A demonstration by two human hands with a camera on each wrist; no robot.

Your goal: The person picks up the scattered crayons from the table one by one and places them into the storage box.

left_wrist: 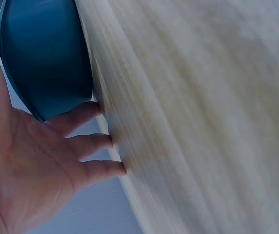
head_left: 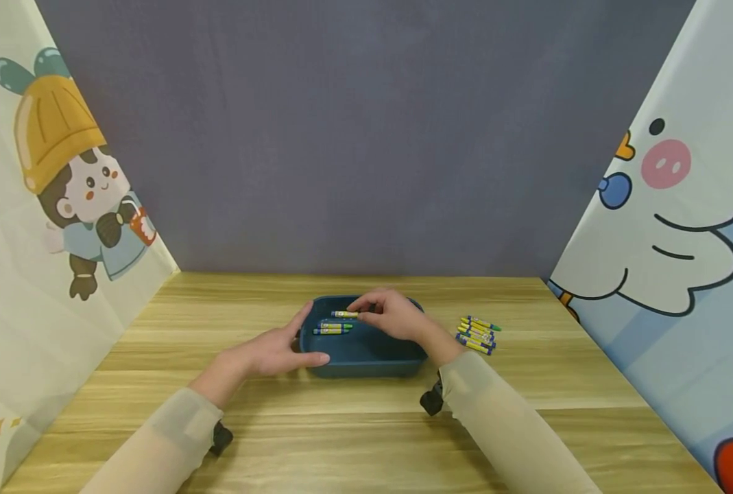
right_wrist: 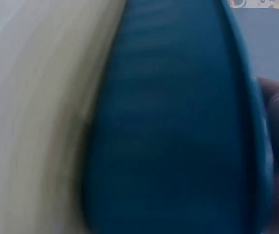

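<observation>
A dark blue rectangular tray (head_left: 366, 369) rests on the table. My left hand (head_left: 276, 350) spans its left end, thumb over the front rim and straight fingers along the side; in the left wrist view, several spread fingers (left_wrist: 98, 144) reach down to the tabletop. My right hand (head_left: 393, 317) is over the tray and pinches a yellow-wrapped crayon (head_left: 343, 314) by its right end. Two green-tipped crayons (head_left: 332, 328) lie side by side in the tray's left part, just in front of it. In the right wrist view the tray's wall (right_wrist: 173, 122) hides most of that hand.
Several more yellow-wrapped crayons (head_left: 477, 334) lie in a loose group on the wooden table (head_left: 317, 439), right of the tray. A grey panel (head_left: 366, 137) closes off the back, with cartoon-printed sheets (head_left: 675, 267) at both sides.
</observation>
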